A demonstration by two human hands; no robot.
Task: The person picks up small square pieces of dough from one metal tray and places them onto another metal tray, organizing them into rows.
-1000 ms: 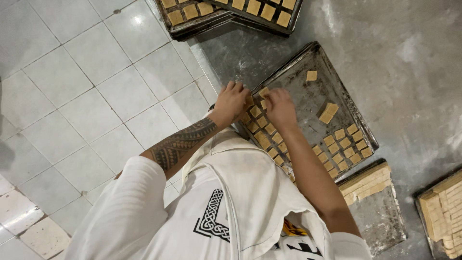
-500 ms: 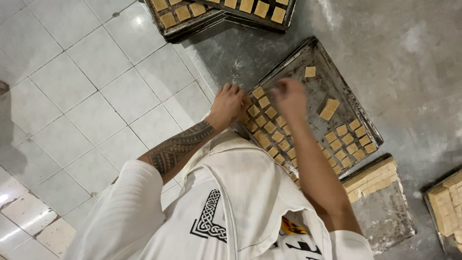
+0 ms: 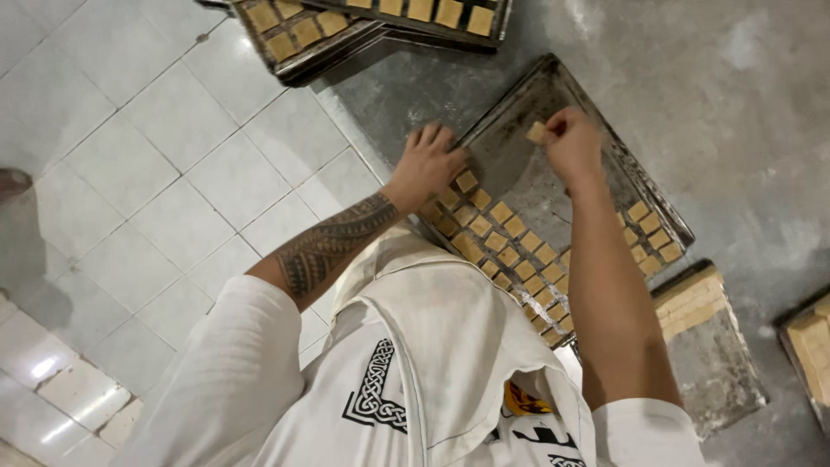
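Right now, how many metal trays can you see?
5, maybe more hidden: two stacked at the top, one under the hands, one lower right, one at the right edge.

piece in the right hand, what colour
Pale tan piece, pinched by the right hand; head view.

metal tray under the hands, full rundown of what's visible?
The metal tray is a dark, worn rectangular baking sheet with a low raised rim, lying flat and turned diagonally on the grey floor. Small tan square pieces fill its near side in rows, with more by the far right corner; the middle is bare. The left hand rests on its left edge. The right hand holds one piece above it.
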